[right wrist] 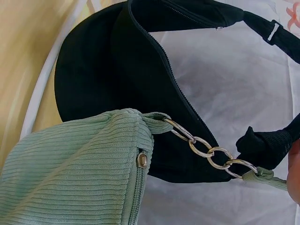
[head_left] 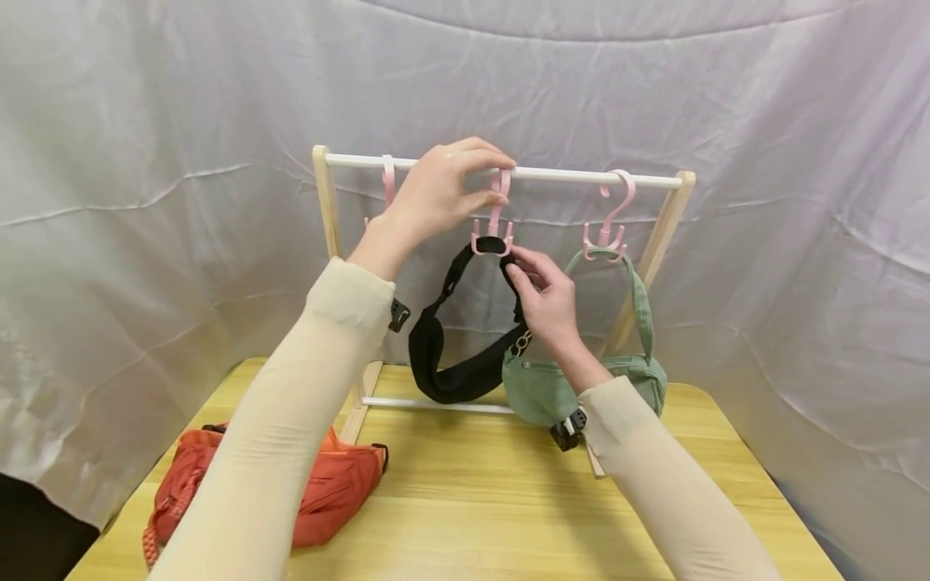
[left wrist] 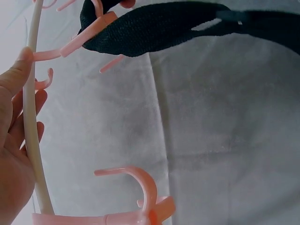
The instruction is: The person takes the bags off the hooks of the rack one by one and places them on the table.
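At the middle of the rack's white bar (head_left: 567,175), my left hand (head_left: 446,186) holds the upper part of a pink hook hanger (head_left: 495,219) between thumb and fingers. Its fingers reach behind the bar in the left wrist view. A black bag (head_left: 459,386) with a zipper hangs by its strap (left wrist: 154,28) from the hanger's lower prongs. Just below those prongs, my right hand (head_left: 548,298) pinches the right side of the strap. Beside the black bag hangs a green corduroy bag (right wrist: 84,164) with a chain (right wrist: 208,152), partly behind my right wrist.
The green bag's strap loops over another pink hanger (head_left: 606,230) on the right. A third pink hanger (head_left: 388,181) at the left is partly hidden by my left arm. An orange-red bag (head_left: 337,492) lies on the wooden table (head_left: 450,516), partly covered by my sleeve.
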Available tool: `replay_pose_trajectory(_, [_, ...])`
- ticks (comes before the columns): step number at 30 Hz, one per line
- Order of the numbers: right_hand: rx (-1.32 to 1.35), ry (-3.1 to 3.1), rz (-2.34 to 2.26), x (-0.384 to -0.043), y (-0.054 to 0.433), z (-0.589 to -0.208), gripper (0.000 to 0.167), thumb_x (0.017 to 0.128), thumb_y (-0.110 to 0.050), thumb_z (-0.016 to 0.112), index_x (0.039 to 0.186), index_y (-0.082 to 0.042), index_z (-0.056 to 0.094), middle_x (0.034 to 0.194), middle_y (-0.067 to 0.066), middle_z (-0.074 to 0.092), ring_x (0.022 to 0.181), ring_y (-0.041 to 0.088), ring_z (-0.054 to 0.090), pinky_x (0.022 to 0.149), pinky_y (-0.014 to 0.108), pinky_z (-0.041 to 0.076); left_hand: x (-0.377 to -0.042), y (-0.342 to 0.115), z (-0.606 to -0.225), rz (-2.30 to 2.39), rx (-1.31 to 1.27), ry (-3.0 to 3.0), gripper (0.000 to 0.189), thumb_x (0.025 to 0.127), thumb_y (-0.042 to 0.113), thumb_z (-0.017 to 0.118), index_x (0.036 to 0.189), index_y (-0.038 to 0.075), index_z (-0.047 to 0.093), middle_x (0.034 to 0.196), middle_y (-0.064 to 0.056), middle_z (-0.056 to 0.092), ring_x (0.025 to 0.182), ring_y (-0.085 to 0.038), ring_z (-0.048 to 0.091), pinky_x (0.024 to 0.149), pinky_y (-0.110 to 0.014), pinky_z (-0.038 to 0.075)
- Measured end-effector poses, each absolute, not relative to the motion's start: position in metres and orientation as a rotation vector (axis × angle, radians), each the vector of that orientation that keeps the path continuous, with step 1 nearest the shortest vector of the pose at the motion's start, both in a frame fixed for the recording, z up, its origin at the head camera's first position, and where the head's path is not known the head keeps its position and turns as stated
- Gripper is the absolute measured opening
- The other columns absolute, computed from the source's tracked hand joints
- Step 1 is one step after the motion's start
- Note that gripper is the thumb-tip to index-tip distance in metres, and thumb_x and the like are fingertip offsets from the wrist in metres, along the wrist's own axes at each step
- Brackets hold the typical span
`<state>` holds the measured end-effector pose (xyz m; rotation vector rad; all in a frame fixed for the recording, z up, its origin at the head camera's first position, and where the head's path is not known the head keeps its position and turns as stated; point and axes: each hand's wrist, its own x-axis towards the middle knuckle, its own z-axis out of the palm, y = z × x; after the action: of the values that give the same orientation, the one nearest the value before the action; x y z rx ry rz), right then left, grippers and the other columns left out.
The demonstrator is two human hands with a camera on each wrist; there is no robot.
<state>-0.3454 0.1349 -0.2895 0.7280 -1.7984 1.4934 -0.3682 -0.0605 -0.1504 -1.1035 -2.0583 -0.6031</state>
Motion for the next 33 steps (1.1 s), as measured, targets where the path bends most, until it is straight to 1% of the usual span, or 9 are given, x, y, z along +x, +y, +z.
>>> replay_pose_trajectory(5, [0.729,-1.754,1.547,-0.347,0.136,-0.290,0.026,0.096,0.010,0.066,0.122,0.014,0.070,0.117,0.031,0.068,0.099,0.012,0.067,0.089,0.025,0.056,-0.370,-0.059,-0.151,-0.642,-1.096,-2.053,0.042,0.088,0.021,0.085,0.128,0.010,0.075,0.127,-0.002,0.073,0.120,-0.018,0.065,0.108,-0.028,0.046])
replay_pose_trajectory(7, [0.726,-1.738,1.570,-0.353,0.138,-0.291,0.026,0.096,0.009,0.067,0.121,0.013,0.070,0.116,0.028,0.069,0.098,0.007,0.067,0.088,0.020,0.056,-0.370,-0.059,-0.151,-0.651,-1.090,-2.058,0.042,0.088,0.022,0.085,0.127,0.011,0.075,0.126,-0.002,0.073,0.120,-0.018,0.066,0.108,-0.027,0.045])
replay_pose_trajectory(9, [0.714,-1.728,1.591,-0.356,0.139,-0.292,0.025,0.096,0.009,0.067,0.121,0.012,0.071,0.114,0.024,0.070,0.097,0.004,0.068,0.087,0.018,0.056,-0.371,-0.058,-0.150,-0.658,-1.087,-2.055,0.042,0.088,0.021,0.085,0.127,0.011,0.076,0.125,-0.002,0.073,0.120,-0.018,0.066,0.107,-0.028,0.046])
replay_pose_trajectory(13, [0.696,-1.726,1.601,-0.359,0.141,-0.290,0.023,0.096,0.007,0.068,0.119,0.010,0.072,0.112,0.018,0.072,0.096,0.001,0.069,0.086,0.018,0.056,-0.372,-0.057,-0.151,-0.665,-1.083,-2.043,0.041,0.088,0.021,0.085,0.127,0.011,0.076,0.124,-0.001,0.074,0.118,-0.018,0.067,0.105,-0.029,0.047])
replay_pose_trajectory(21, [0.686,-1.728,1.558,-0.359,0.143,-0.286,0.022,0.097,0.007,0.068,0.118,0.009,0.074,0.113,0.024,0.071,0.097,0.000,0.067,0.085,0.017,0.056,-0.373,-0.054,-0.152,-0.670,-1.065,-2.064,0.042,0.088,0.023,0.085,0.127,0.013,0.076,0.125,-0.001,0.074,0.119,-0.018,0.067,0.107,-0.029,0.047])
replay_pose_trajectory(24, [0.688,-1.728,1.540,-0.360,0.144,-0.283,0.021,0.097,0.005,0.068,0.117,0.007,0.075,0.112,0.024,0.071,0.097,0.001,0.066,0.085,0.017,0.055,-0.374,-0.053,-0.151,-0.675,-1.059,-2.073,0.042,0.088,0.023,0.085,0.128,0.013,0.076,0.126,-0.001,0.074,0.121,-0.018,0.066,0.107,-0.028,0.046])
replay_pose_trajectory(27, [0.686,-1.732,1.527,-0.360,0.145,-0.282,0.020,0.099,0.000,0.069,0.117,0.005,0.076,0.111,0.021,0.072,0.097,0.002,0.067,0.086,0.018,0.056,-0.374,-0.053,-0.151,-0.678,-1.058,-2.066,0.042,0.088,0.022,0.085,0.127,0.013,0.076,0.125,-0.001,0.074,0.120,-0.018,0.066,0.107,-0.028,0.047])
replay_pose_trajectory(33, [0.660,-1.749,1.509,-0.359,0.145,-0.279,0.020,0.100,-0.006,0.069,0.116,0.004,0.075,0.111,0.019,0.072,0.094,0.006,0.069,0.081,0.018,0.055,-0.373,-0.052,-0.153,-0.678,-1.057,-2.058,0.041,0.088,0.020,0.085,0.127,0.013,0.076,0.124,-0.001,0.074,0.119,-0.018,0.067,0.106,-0.029,0.047])
